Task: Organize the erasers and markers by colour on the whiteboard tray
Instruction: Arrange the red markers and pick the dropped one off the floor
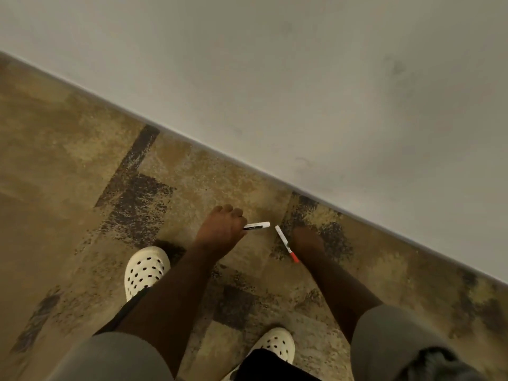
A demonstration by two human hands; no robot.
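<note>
My left hand (221, 229) is closed around a white marker with a black label (258, 225), whose free end sticks out to the right. My right hand (306, 240) holds a white marker with a red cap (286, 243); the red end points down and toward me. Both hands hang low over a patterned carpet, with the two markers' white ends a short gap apart. No whiteboard tray or eraser is in view.
A pale wall (330, 92) meets the brown patterned carpet (82, 160) along a diagonal baseboard (247, 163). My feet in cream perforated clogs (145, 270) (275, 345) stand below the hands.
</note>
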